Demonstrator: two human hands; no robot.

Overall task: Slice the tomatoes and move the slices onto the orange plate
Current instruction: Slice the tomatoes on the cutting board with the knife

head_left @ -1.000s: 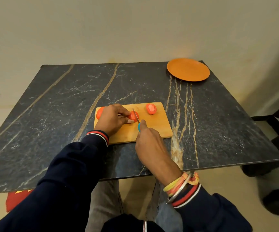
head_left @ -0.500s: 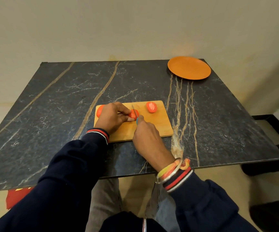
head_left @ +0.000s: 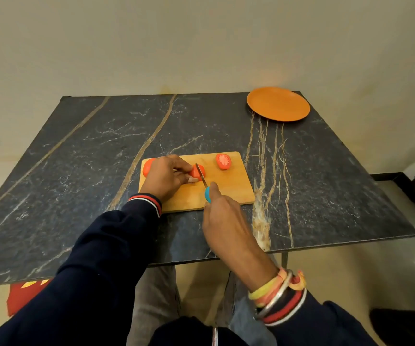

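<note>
One cutting board is shown bearing three pieces: a tomato pinched by the left hand, a second tomato half-hidden left of it, and a cut half beyond the right hand, whose gripped knife has been drawn back. One orange plate lies far beyond.

The left grip hides most of the board's nine o'clock tomato and part of the tomato half it pinches; the right grip buries most of the knife handle.
</note>
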